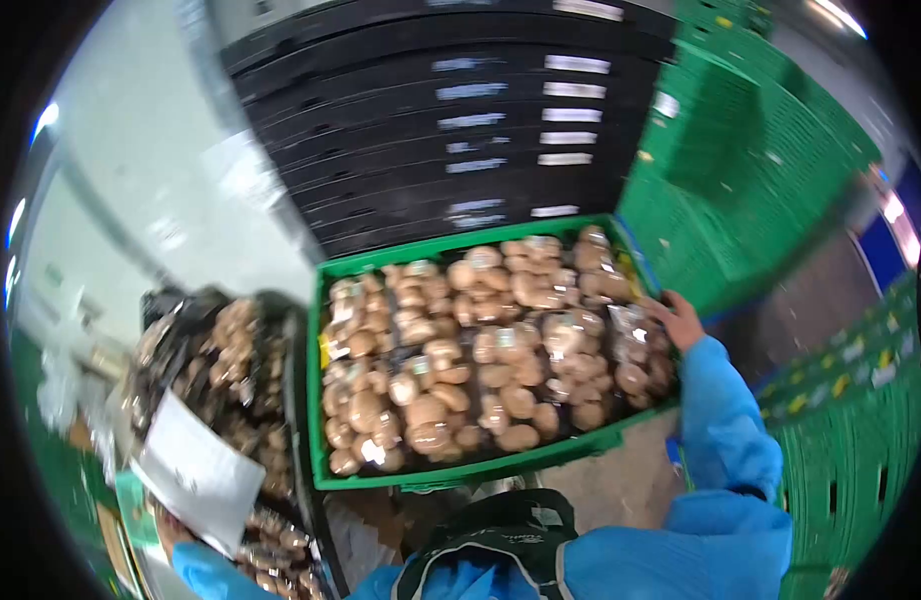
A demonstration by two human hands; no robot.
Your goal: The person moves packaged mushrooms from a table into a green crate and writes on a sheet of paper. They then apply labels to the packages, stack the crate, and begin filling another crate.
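A green crate [469, 470] filled with film-wrapped packs of brown mushrooms [429, 415] is in front of me, tilted slightly in view. My right hand [679, 322] grips its right rim, fingers at the edge beside a pack [636, 345]. At lower left my left hand [168, 530] is mostly hidden by a white printed sheet [203, 470]; I cannot tell whether its fingers hold the sheet. Under and beside that sheet, more wrapped mushroom packs [239, 345] sit in a dark crate [306, 440]. Both my arms wear blue sleeves.
A tall stack of black crates [381, 150] with white labels rises behind the green crate. Green crates [721, 140] are stacked at the right, with more [841, 490] at lower right. A pale wall [131, 150] stands at the left. Grey floor [646, 460] shows beneath the crate.
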